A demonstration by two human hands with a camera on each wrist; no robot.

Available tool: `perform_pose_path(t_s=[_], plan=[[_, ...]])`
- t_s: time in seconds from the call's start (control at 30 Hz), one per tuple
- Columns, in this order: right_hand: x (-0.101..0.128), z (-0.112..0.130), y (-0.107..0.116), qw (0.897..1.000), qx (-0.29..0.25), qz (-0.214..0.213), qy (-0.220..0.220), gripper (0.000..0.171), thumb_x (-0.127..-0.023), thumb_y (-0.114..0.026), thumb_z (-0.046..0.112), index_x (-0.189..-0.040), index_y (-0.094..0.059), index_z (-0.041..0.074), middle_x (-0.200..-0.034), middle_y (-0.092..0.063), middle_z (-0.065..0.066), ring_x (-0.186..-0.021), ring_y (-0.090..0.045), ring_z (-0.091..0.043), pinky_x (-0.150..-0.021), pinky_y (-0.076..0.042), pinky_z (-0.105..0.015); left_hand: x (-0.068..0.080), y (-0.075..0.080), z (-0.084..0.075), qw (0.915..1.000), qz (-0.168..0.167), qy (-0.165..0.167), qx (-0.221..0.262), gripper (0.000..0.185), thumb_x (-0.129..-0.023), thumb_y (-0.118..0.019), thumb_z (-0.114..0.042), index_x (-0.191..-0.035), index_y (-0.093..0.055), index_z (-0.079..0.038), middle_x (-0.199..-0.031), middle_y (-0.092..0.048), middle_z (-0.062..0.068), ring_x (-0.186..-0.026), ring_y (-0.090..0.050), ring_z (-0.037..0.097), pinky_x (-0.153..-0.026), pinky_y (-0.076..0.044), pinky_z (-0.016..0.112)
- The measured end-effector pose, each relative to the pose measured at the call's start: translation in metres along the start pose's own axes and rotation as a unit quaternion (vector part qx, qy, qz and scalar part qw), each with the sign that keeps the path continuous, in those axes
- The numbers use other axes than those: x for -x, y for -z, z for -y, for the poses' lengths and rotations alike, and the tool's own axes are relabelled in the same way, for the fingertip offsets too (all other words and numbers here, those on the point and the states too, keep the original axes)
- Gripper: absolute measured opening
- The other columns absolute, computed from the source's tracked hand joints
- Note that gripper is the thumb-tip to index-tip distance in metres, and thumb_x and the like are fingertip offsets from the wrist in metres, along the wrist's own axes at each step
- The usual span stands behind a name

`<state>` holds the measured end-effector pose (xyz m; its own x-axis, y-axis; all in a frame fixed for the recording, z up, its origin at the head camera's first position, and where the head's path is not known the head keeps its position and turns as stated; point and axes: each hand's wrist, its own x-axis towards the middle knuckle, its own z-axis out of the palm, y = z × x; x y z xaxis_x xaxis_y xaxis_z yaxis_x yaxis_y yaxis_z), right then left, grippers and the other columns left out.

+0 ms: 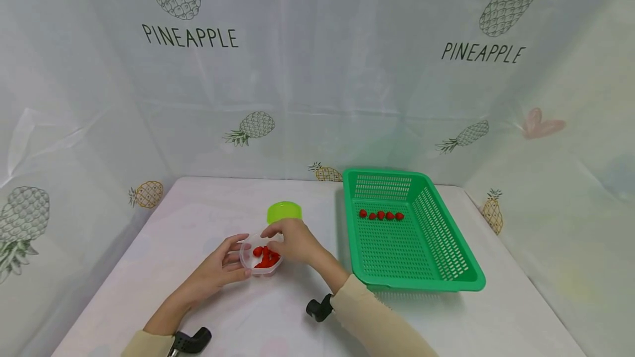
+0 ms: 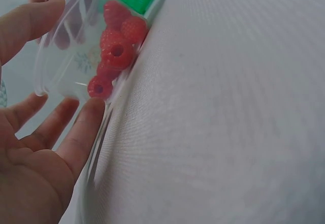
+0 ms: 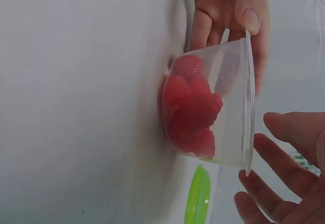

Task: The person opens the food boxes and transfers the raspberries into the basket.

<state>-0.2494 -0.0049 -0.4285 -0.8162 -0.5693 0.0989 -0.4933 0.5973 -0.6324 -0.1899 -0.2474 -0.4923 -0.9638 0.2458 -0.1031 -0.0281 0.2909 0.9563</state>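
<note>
Hiding the raspberries (image 1: 265, 258), both hands (image 1: 258, 255) (contact unclear).

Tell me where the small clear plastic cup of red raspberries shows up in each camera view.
Head view: the small clear plastic cup of red raspberries sits low and left of centre, between both hands.
Left wrist view: upper left, on its side in the picture.
Right wrist view: centre right, rim facing right.
Shared landmark: the round lime-green plastic lid, behind the cup in the head view, bottom centre at the right wrist; not seen at the left wrist.

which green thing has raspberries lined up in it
The green basket on the right: five raspberries sit in a row inside it. The green lid behind the hands carries none.
</note>
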Motion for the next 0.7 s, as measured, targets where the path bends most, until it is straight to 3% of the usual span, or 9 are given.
perform_pose_path(t_s=[0.2, 0.5, 0.7], plan=[[-0.002, 0.003, -0.002, 1.000, -0.004, -0.019, 0.018, 0.022, -0.097, -0.074, 0.009, -0.117, -0.082, 0.016, -0.111, -0.079, 0.005, -0.114, -0.070, -0.020, -0.096, -0.056, -0.028, 0.002, -0.001, 0.001, 1.0000, 0.002, -0.008, 0.001, 0.086, -0.092, -0.085, -0.025, -0.161, -0.035, -0.023, -0.155, -0.046, 0.019, -0.138, -0.056, 0.037, -0.105, -0.056, 0.036], [-0.004, 0.007, -0.008, 1.000, 0.004, -0.008, 0.027, 0.022, -0.096, -0.078, 0.007, -0.116, -0.082, 0.015, -0.110, -0.079, 0.005, -0.110, -0.070, -0.016, -0.093, -0.056, -0.025, 0.000, 0.000, -0.001, 1.0000, 0.005, -0.003, 0.003, 0.086, -0.092, -0.086, -0.027, -0.162, -0.035, -0.023, -0.156, -0.046, 0.019, -0.139, -0.056, 0.037, -0.106, -0.056, 0.041], [-0.005, 0.009, -0.016, 0.999, 0.027, 0.003, 0.027, 0.024, -0.095, -0.078, 0.006, -0.117, -0.082, 0.014, -0.109, -0.080, 0.001, -0.102, -0.071, -0.015, -0.083, -0.055, -0.019, -0.001, 0.002, 0.001, 0.9998, 0.012, -0.014, 0.008, 0.085, -0.093, -0.085, -0.023, -0.162, -0.035, -0.022, -0.156, -0.045, 0.020, -0.139, -0.055, 0.038, -0.103, -0.056, 0.032]])
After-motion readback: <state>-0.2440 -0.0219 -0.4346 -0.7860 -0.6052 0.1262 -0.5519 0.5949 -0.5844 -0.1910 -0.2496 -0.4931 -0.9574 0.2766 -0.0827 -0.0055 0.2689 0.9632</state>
